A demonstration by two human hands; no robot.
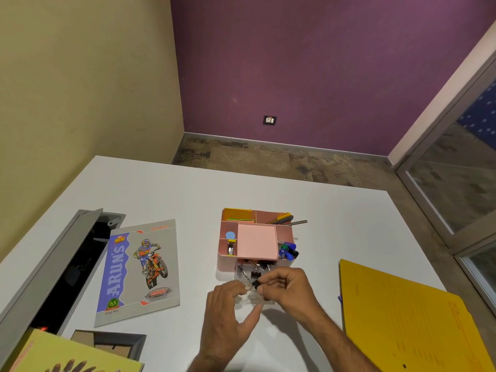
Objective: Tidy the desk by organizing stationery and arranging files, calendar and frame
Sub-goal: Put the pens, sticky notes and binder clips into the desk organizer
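A pink desk organizer (255,242) stands mid-desk, holding pens, markers (288,251), sticky notes and a small stapler. Its clear drawer (251,272) is pulled out toward me and holds several binder clips. My right hand (288,288) pinches a small black binder clip (256,283) just over the drawer's front. My left hand (228,315) sits beside it, fingers curled near the drawer's front edge; whether it grips the drawer is unclear. A notebook with a motorbike cover (139,272) lies to the left. A yellow file (413,318) lies at the right.
An open grey cable hatch (64,267) runs along the desk's left side. A dark picture frame (112,343) lies face down at the lower left, partly under a yellow calendar or booklet (67,355). The white desk (214,189) extends behind the organizer.
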